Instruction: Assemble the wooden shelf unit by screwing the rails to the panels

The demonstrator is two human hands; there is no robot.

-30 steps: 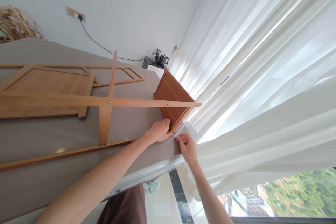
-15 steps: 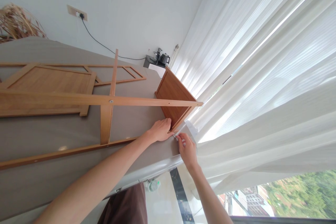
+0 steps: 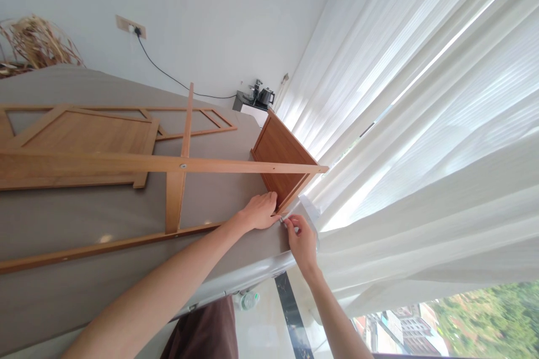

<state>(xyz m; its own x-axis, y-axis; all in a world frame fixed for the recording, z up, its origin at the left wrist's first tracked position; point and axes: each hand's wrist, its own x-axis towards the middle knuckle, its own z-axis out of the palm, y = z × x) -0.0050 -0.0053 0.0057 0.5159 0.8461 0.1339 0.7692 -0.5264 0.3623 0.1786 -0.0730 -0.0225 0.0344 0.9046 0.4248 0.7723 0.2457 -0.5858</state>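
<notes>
A wooden frame of rails [image 3: 236,165] stands on a grey-covered table [image 3: 219,196], with a brown panel [image 3: 282,154] upright across its right end. My left hand [image 3: 261,210] is closed around the near lower corner, where the panel meets the lower rail [image 3: 118,247]; its fingers partly hide the joint. Just to the right, my right hand [image 3: 302,238] pinches a small thin metal piece [image 3: 283,220] between thumb and fingertips, its tip close to the rail's end. The piece is too small to identify. A crosspiece [image 3: 173,202] joins the frame's rails further left.
Another wooden panel [image 3: 90,134] and a slim frame [image 3: 214,118] lie flat behind. White curtains [image 3: 404,123] hang right beside the table's end. A black kettle [image 3: 265,96] stands on a cabinet at the back. A black cord [image 3: 168,76] runs along the wall.
The whole scene has shifted slightly right and down in view. My right fingers have changed their pinch a little on the small metal piece; my left hand keeps its hold on the corner.
</notes>
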